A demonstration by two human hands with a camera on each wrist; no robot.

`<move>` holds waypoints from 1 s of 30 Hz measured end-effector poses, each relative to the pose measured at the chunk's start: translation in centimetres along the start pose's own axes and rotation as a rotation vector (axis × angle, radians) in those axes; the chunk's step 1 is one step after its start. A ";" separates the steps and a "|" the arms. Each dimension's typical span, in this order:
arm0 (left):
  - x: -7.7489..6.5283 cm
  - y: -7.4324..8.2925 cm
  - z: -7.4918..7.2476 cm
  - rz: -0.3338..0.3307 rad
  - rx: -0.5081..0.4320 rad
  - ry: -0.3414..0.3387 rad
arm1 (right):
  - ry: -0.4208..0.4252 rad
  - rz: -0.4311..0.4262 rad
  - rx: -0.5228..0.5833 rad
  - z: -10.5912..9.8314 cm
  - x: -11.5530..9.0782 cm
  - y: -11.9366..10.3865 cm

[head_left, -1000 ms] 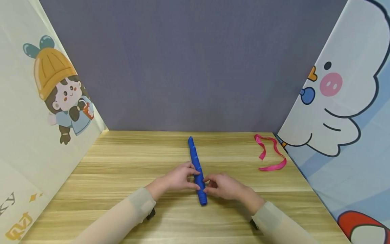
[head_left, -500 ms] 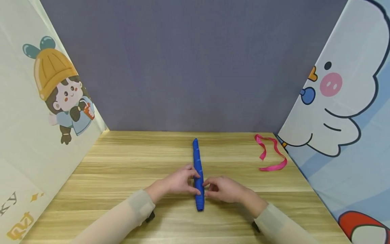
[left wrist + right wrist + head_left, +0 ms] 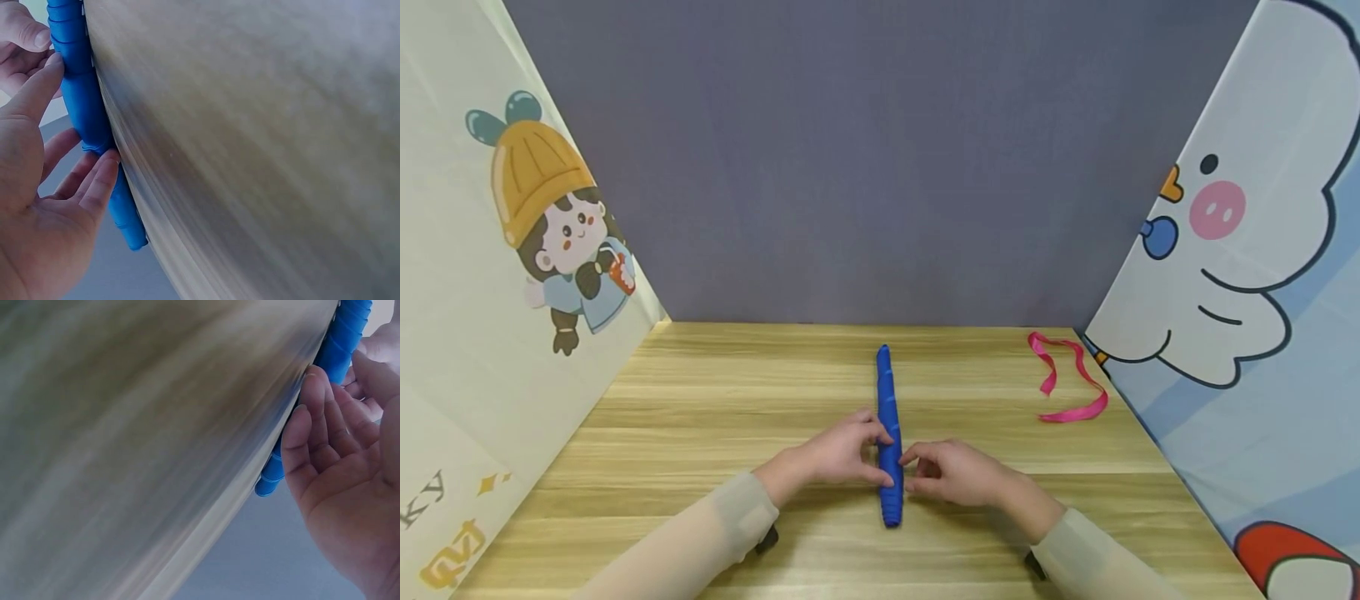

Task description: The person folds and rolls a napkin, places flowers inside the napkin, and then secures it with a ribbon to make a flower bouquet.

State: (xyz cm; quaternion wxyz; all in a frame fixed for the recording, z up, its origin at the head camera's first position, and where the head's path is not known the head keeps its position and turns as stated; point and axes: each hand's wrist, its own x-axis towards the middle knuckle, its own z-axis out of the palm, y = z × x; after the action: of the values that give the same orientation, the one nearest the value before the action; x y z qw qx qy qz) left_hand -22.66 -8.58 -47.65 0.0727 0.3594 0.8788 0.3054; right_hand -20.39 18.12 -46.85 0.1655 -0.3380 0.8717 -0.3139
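Observation:
A long blue roll (image 3: 888, 408) of thin sheet material lies on the wooden table (image 3: 715, 375), pointing away from the body. Overlapping edges wind around it; what the material is I cannot tell. From the left, my left hand (image 3: 846, 450) rests its fingertips and outstretched thumb on the roll's near half. My right hand (image 3: 958, 473) is on the other side, fingers loosely bent, fingertips against or very close to the roll. In the left wrist view, the left fingers (image 3: 100, 181) lie against the blue surface. The right wrist view shows the right fingers (image 3: 315, 403) along its side.
A crumpled pink ribbon (image 3: 1086, 410) lies at the table's back right. Behind the table stands a grey panel (image 3: 880, 167). Printed cartoon panels flank it, one on the left (image 3: 452, 250) and another on the right (image 3: 1240, 333).
The blue roll has turned from slanted to nearly straight and slid slightly nearer the body. Both hands have come a little nearer with it. The ribbon has stayed in place.

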 end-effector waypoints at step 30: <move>-0.2 0.0 -0.1 0.000 0.003 -0.018 | 0.416 0.263 -0.219 -13.6 -7.6 12.9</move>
State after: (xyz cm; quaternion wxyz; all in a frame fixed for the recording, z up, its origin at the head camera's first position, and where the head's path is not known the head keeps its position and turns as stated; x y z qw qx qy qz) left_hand -22.49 -8.76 -47.58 0.0798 0.3624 0.8785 0.3010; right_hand -28.02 36.70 -44.62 -0.0152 -0.1660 0.9521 -0.2562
